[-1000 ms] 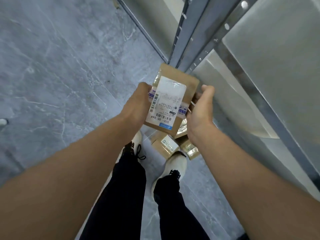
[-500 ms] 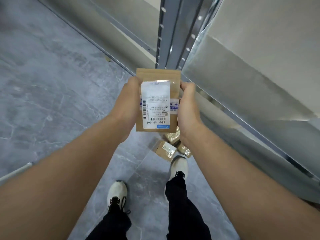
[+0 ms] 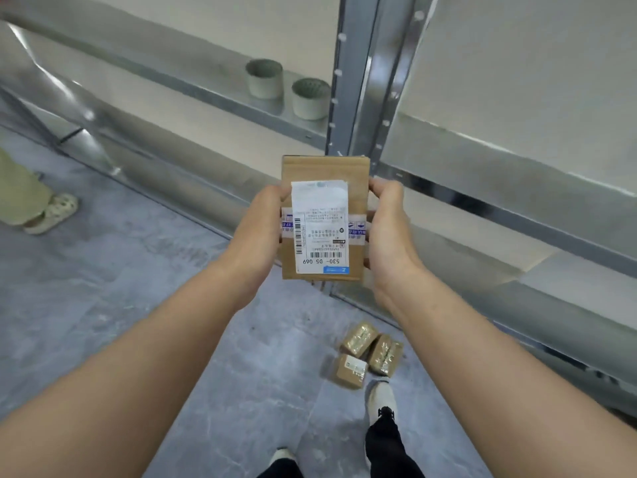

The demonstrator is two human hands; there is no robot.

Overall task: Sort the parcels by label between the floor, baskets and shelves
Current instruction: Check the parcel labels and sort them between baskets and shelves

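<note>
- The left hand (image 3: 256, 229) grips the left long edge of a brown cardboard parcel (image 3: 324, 170). The right hand (image 3: 387, 232) grips the right long edge, its fingers curled round the side.
- The parcel is held between the two hands, clear of the floor (image 3: 103, 305), with its flat face toward the camera.
- A white label (image 3: 319, 229) covers the middle of that face. Its print is upside down to the viewer and reads "530- D5 069".
- Three smaller parcels (image 3: 368, 353) lie on the floor below the right hand, touching one another, just ahead of the person's shoe (image 3: 381, 396).
- Beyond the hands stands a metal shelf (image 3: 206, 94). Its upright post (image 3: 355, 81) rises directly behind the parcel.
- Two grey cylinders (image 3: 264, 79) stand side by side on the shelf, above the left hand.
- Far left of the left hand, another person's sandalled foot (image 3: 51, 212) rests on the floor.
</note>
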